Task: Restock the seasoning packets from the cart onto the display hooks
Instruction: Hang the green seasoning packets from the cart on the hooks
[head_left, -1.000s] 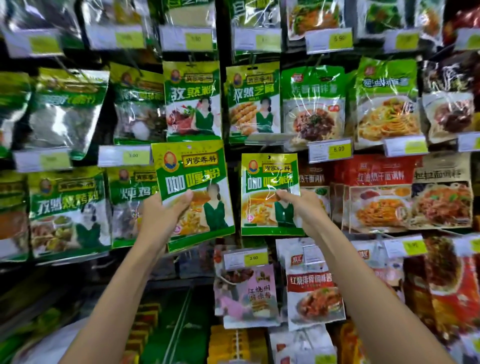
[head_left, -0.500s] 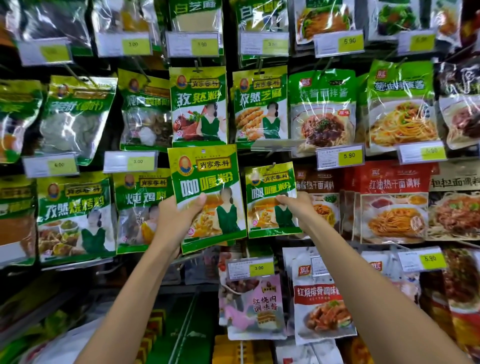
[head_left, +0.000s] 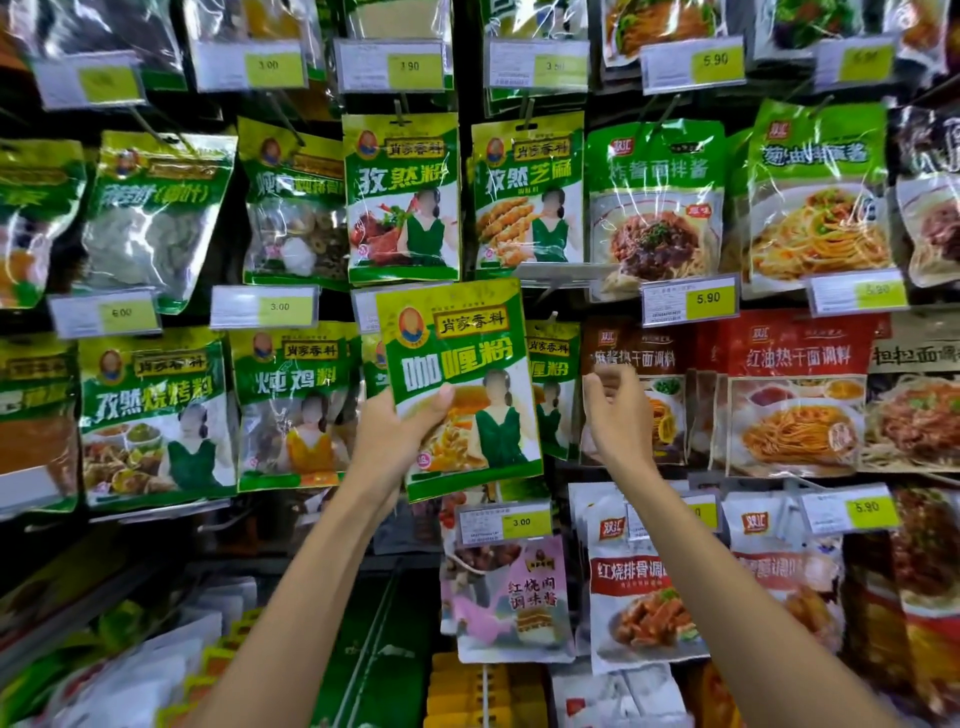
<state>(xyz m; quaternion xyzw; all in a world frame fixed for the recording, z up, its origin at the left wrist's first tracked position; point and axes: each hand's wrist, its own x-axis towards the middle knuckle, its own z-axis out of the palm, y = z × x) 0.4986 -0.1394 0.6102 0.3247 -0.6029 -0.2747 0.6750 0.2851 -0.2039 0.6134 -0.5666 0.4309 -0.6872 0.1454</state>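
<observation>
My left hand (head_left: 397, 441) grips the green seasoning packet (head_left: 467, 364), held up overlapping a matching hung packet (head_left: 553, 364). My right hand (head_left: 618, 415), loosely curled and empty, sits just right of that one.

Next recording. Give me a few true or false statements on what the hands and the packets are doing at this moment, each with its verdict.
1. The left hand grips a green packet by its lower left part. True.
2. The right hand holds a red packet. False: it holds nothing, and its fingers are loosely curled.
3. The held green packet covers part of a hanging green packet of the same design. True.
4. The price tag just below the held packet reads 5.90. False: it reads 3.00.
</observation>
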